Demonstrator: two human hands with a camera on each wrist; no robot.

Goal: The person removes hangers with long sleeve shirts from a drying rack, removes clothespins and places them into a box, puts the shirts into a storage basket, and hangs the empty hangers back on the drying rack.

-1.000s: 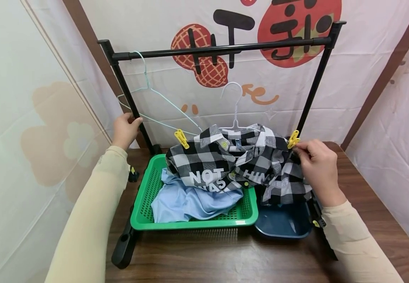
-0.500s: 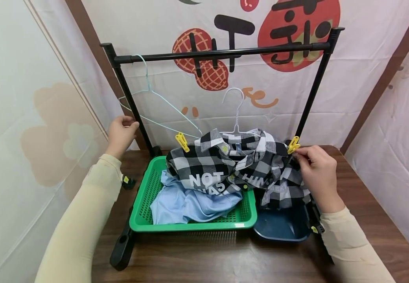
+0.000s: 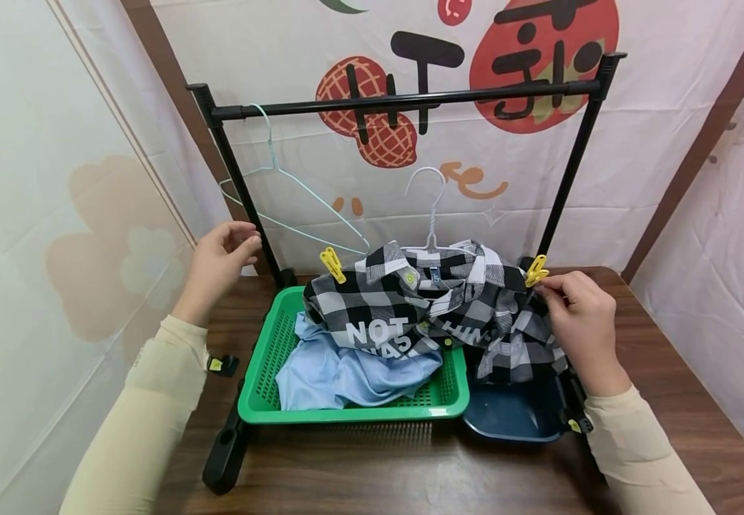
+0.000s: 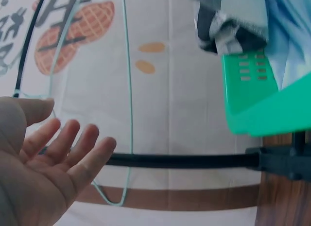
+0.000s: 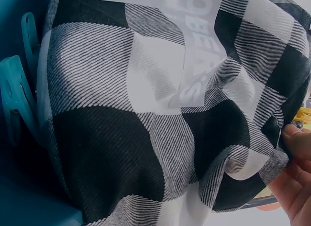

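Note:
A black-and-white plaid shirt (image 3: 372, 300) with printed letters hangs on a white hanger (image 3: 432, 222) whose hook stands free below the rack bar. Yellow clothespins grip the shirt at both shoulders, one on the left (image 3: 332, 265) and one on the right (image 3: 536, 270). My right hand (image 3: 583, 322) pinches the shirt's cloth just under the right clothespin; the right wrist view shows thumb and fingers on the fabric. My left hand (image 3: 214, 265), fingers loosely bent and nothing in them, is beside the rack's left post. In the left wrist view, the palm (image 4: 48, 182) faces up.
A black rack (image 3: 410, 101) spans the back, with a mint hanger (image 3: 323, 202) at its left end. Under the shirt, a green basket (image 3: 353, 415) holds a light blue garment (image 3: 346, 375). Right of it sits a dark blue bin (image 3: 507, 418) with blue clothespins (image 5: 19, 95) inside.
My left hand has drifted away from the rack's left post, its fingers spreading apart. The right hand keeps its pinch on the shirt near the yellow clothespin.

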